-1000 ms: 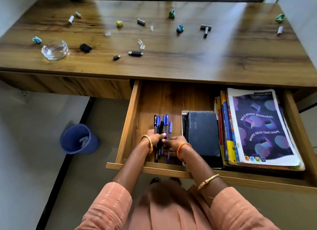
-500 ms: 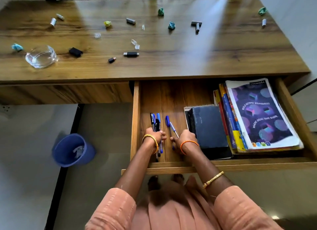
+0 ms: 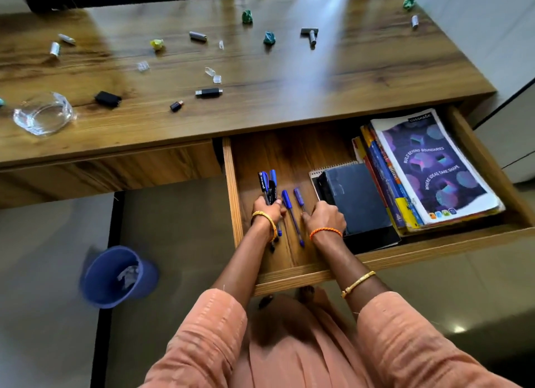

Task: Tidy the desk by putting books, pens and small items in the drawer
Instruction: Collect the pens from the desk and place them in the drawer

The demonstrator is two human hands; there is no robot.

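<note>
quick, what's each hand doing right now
Left hand: grips a bundle of pens.
Right hand: fingers curled, touching a blue pen; grip unclear.

Desk [image 3: 289, 103] fills upper frame, small items scattered on it: glass dish [image 3: 42, 116] far left, USB stick [image 3: 209, 93] near centre. Open drawer [image 3: 292, 277] sits below desk's right half w/ pens [image 3: 267, 186] in left part, notebook [image 3: 354, 196] mid, book stack [image 3: 428, 167] right. Bin [image 3: 115, 276] on floor, lower left of frame.

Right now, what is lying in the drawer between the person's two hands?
The head view shows one blue pen flat on the drawer floor between the left hand, which grips a bundle of pens, and the right hand.
</note>
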